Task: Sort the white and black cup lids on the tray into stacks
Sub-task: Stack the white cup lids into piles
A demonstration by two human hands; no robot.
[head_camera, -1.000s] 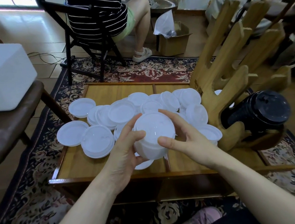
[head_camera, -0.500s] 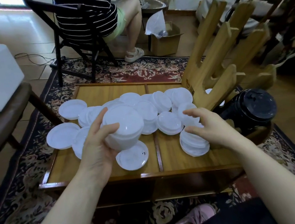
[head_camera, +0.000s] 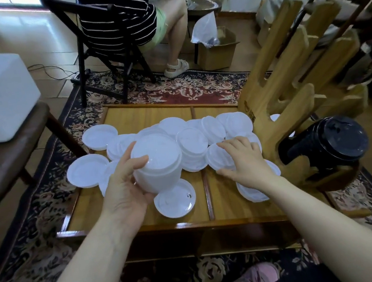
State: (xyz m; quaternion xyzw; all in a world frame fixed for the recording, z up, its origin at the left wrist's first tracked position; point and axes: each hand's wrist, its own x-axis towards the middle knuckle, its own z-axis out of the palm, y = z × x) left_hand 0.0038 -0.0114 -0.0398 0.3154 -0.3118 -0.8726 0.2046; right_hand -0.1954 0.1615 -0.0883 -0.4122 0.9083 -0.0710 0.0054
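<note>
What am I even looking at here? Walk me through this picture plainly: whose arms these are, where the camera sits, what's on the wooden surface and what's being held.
There is no machine: these are a person's two bare arms, filmed by one wide-angle camera worn on their head, looking down and forward.

In front of them is a wooden tray with a divider down the middle. Many loose white lids lie scattered and overlapping across it.

The left hand grips a stack of white lids, lifted above the tray. The right hand rests with fingers spread on a white lid lying flat, apparently about to pick it up.

To the right, a stack of black lids lies on its side in a wooden rack. Another person sits on a chair behind.
</note>
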